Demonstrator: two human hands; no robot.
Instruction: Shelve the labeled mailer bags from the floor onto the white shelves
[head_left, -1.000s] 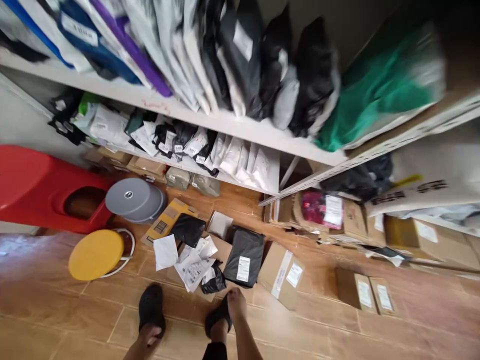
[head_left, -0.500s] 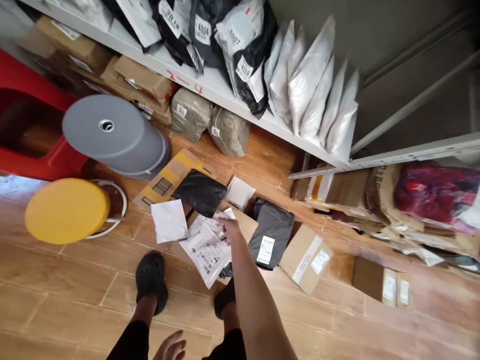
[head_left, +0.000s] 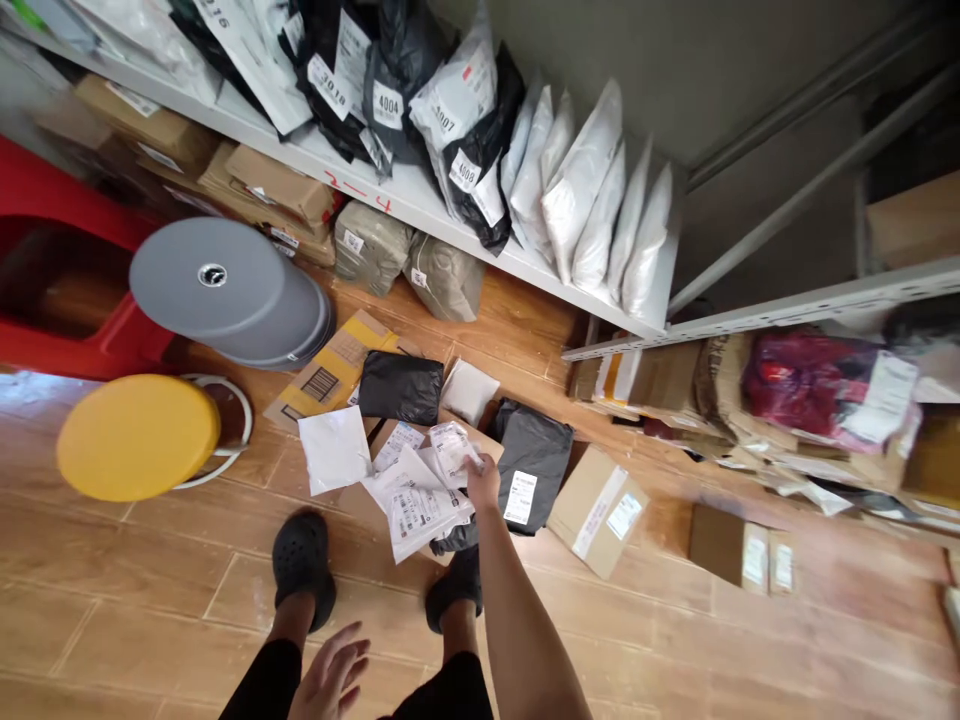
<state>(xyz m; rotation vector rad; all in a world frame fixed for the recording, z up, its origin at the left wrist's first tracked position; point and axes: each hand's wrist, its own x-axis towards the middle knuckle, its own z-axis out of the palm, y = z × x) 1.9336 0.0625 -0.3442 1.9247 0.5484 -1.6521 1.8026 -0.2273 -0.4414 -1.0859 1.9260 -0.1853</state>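
Note:
My right hand (head_left: 484,482) is closed on the edge of a small white labelled packet (head_left: 451,450) over the pile on the floor. Beneath and beside that packet lie larger white labelled mailer bags (head_left: 421,512). A black plastic parcel (head_left: 402,387) lies behind them, with a plain white packet (head_left: 335,450) to its left and a small whitish packet (head_left: 469,391) to its right. Next to my right hand is a dark grey mailer bag (head_left: 534,455) with a white label. My left hand (head_left: 334,672) hangs low near my leg, holding nothing, its fingers slightly apart.
A shelf (head_left: 420,215) of numbered parcels runs across the back. Grey stool (head_left: 225,285), yellow stool (head_left: 139,435) and red plastic furniture (head_left: 142,325) stand left. A taped carton (head_left: 600,512) and smaller boxes (head_left: 739,550) lie right. My shoes (head_left: 301,565) are close to the pile.
My right hand has shifted slightly right and nearer, and the small packet now shows clearly in its grip. The white mailers have moved a little. My left hand has risen slightly.

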